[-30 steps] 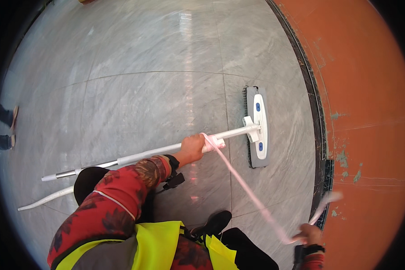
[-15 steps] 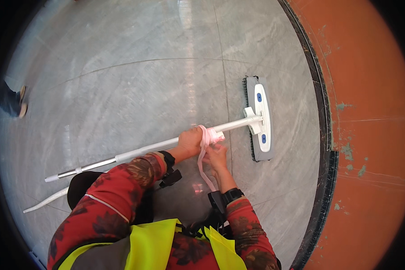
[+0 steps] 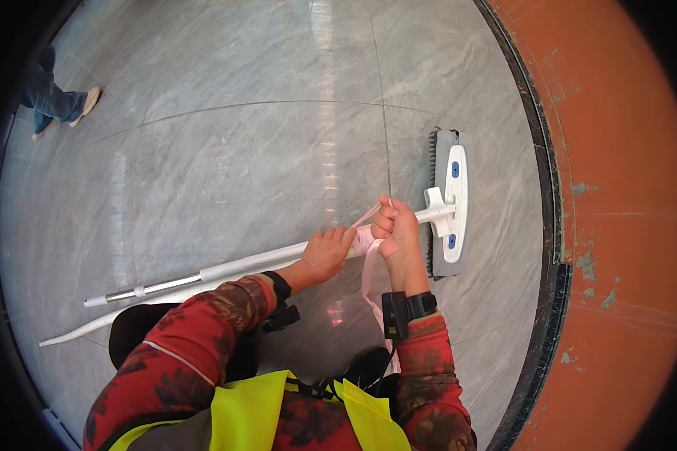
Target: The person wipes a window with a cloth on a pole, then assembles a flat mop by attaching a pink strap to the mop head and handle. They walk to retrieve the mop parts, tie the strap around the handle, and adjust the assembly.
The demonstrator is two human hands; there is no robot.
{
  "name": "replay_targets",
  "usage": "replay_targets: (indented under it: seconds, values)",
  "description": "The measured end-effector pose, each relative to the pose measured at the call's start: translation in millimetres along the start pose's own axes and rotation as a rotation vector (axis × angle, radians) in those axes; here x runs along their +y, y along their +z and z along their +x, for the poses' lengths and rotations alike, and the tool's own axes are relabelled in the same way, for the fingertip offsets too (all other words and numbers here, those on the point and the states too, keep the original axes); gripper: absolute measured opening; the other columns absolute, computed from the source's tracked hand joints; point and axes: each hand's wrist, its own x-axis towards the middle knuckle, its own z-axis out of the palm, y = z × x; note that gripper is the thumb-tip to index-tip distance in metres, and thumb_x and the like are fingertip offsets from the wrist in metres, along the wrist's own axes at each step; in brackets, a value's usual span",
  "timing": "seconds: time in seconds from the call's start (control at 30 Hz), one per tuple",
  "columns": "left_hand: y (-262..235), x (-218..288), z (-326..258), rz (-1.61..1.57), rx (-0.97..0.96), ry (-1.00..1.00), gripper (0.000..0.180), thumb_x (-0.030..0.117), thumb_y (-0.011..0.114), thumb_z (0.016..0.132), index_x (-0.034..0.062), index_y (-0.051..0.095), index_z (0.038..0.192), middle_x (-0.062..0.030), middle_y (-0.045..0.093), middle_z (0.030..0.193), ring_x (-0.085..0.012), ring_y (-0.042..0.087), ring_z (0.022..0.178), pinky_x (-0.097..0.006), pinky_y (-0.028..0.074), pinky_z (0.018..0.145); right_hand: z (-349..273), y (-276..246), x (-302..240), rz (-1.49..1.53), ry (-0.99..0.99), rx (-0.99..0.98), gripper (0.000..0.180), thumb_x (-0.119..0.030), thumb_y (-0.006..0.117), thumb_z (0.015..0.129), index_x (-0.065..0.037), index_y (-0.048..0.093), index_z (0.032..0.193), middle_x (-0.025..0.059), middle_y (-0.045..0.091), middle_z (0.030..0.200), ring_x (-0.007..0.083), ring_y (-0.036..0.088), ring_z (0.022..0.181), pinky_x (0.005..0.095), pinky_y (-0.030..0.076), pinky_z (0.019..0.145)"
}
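Note:
A long-handled floor brush (image 3: 456, 214) lies across the floor in front of me, its grey and white head to the right with dark bristles along one side. Pink ribbon (image 3: 364, 242) is wound around the white handle (image 3: 259, 256) near the head. My left hand (image 3: 325, 254) is closed around the handle just left of the winding. In a fist on the winding's right side, my right hand (image 3: 396, 225) grips the ribbon, and a strand stretches between the two hands. A loose tail hangs toward my body. A second, curved white pole (image 3: 90, 327) runs beside the handle, partly hidden behind my left arm.
Grey tiled floor (image 3: 226, 165) spreads around the brush. To the right, a black edge strip (image 3: 543, 180) borders a scuffed orange surface (image 3: 624, 225). Another person's legs and shoes (image 3: 71, 105) are at the upper left.
My right hand has risen above the handle and now pulls a ribbon strand. My left hand has shifted off the winding onto the handle. The other person has stepped further into view.

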Motion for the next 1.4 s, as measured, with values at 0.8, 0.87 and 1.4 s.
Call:
replay_targets:
  seconds: [0.8,0.87,1.4]
  values:
    - [34.4,-14.9,42.3,-0.152,-0.228,-0.285,0.041,0.026,0.072,0.061,0.0024,0.059,0.092,-0.0209,0.067,0.085,-0.0398,0.066,0.082,-0.047,0.053,0.071,-96.5,0.4,92.5,-0.252,0.027,0.109,0.008,-0.016,0.049,0.092,-0.008,0.049,0.094,-0.0042,0.034,0.062,0.0049,0.028,0.042,0.0230,0.021,0.036]
    - [35.1,-13.6,43.4,-0.147,-0.262,-0.301,0.041,0.025,0.073,0.061,0.0033,0.060,0.093,-0.0199,0.067,0.085,-0.0391,0.066,0.083,-0.047,0.053,0.073,-95.5,-15.6,98.8,-0.256,0.059,0.126,0.010,-0.017,0.048,0.093,-0.008,0.049,0.095,-0.0042,0.033,0.061,0.0048,0.028,0.042,0.0226,0.020,0.037]
    - [17.4,-19.2,43.5,-0.515,-0.442,-0.198,0.062,0.014,0.076,0.051,0.0100,0.061,0.111,-0.0135,0.067,0.098,-0.0326,0.064,0.096,-0.040,0.050,0.080,143.4,-205.0,166.9,-1.085,-0.705,0.199,0.016,-0.023,0.051,0.097,-0.007,0.055,0.095,0.0014,0.054,0.089,0.0131,0.052,0.088,0.0283,0.045,0.079]
